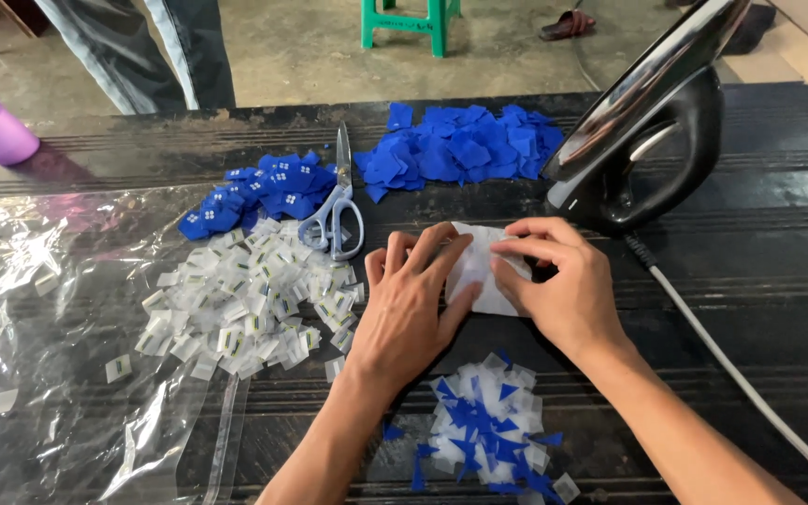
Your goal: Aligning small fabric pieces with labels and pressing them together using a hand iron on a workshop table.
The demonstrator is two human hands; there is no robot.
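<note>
One view only, head cam, so no second view shares anything. It sits above the near edge of the dark table, tilted steeply down and facing fwd across it. Close range: forearms enter from the bottom edge, and the left hand and right hand sit near frame centre. Taking the scissors as landmark: cam is well on the near side of them and a bit to their right. Beyond the scissors the table's far edge shows, then bare floor, a green stool and another person's legs at the top. The iron sits right of the scissors, cut by the top edge.
</note>
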